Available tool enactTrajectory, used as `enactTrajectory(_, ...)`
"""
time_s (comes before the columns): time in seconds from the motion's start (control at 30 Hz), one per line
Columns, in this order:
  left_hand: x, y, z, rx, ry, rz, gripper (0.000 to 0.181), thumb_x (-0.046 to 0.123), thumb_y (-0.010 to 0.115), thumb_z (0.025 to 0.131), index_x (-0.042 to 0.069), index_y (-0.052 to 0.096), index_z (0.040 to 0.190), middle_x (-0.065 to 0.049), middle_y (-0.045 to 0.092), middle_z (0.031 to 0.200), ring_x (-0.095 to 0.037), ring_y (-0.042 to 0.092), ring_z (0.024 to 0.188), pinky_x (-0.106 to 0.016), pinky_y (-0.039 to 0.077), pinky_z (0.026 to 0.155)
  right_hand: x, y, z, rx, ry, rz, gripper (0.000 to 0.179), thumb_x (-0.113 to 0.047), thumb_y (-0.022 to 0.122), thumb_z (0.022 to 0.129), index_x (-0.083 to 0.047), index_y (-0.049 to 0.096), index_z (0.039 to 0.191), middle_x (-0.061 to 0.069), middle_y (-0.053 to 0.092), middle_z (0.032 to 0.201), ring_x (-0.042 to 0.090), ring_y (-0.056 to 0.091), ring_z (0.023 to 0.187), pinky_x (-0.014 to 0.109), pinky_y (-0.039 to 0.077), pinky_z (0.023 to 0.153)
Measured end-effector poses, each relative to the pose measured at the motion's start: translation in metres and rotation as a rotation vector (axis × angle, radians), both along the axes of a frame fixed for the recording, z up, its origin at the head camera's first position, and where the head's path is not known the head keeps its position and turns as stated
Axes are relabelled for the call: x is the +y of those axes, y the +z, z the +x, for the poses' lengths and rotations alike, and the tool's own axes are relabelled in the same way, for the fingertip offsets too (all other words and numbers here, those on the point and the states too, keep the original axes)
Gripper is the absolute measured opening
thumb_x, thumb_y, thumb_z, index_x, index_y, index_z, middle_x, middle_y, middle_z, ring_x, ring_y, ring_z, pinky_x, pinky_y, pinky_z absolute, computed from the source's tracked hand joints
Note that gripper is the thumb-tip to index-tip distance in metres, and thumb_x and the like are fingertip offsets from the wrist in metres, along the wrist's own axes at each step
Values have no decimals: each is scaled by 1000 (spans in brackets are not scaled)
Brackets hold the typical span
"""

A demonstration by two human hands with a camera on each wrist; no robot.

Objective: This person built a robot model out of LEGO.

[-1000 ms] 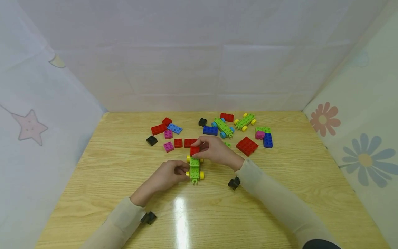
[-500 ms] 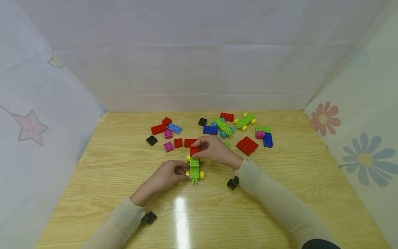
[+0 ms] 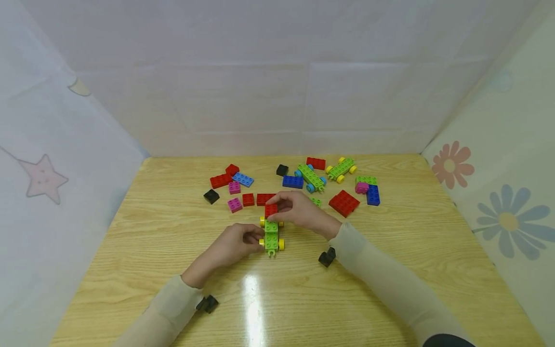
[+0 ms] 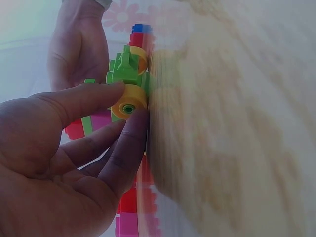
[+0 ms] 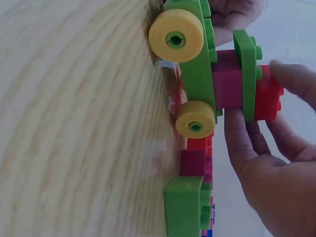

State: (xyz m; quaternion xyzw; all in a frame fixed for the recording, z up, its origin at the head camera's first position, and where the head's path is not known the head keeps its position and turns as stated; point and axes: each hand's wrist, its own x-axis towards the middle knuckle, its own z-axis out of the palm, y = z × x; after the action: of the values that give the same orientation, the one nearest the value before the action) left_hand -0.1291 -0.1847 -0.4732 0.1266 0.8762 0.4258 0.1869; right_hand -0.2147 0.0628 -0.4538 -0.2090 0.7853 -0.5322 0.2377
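A green toy car base point(image 3: 271, 242) with yellow wheels point(image 5: 176, 35) stands on the table, its hooked end toward me. On its far half sit a purple-pink brick point(image 5: 227, 79), a green plate point(image 5: 248, 81) and, on top, a red brick point(image 3: 270, 211). My left hand point(image 3: 237, 245) pinches a near-left wheel point(image 4: 129, 102) between thumb and forefinger, low by the tabletop. From the other side my right hand point(image 3: 299, 210) grips the red brick, thumb and fingers on opposite faces; one fingertip reaches under the green plate.
Loose bricks lie beyond the car: pink point(image 3: 235, 205), red point(image 3: 248, 199), black point(image 3: 211, 196) and blue point(image 3: 293, 181). Two more green car bases point(image 3: 311, 178) stand at the back. Right of them are a large red brick point(image 3: 344, 203) and a dark blue one point(image 3: 373, 195).
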Motion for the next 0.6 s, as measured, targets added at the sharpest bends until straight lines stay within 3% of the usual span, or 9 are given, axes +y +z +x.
enactTrajectory(0.6,0,1,0,0,0,-5,35,17,86,99,5,78,132,-6,82,124,-13,74,103,-36,65,95,2,1,1,-26,3,-27,31,-17,85,102,-11,80,132,8,83,126,17,79,112,33,65,103)
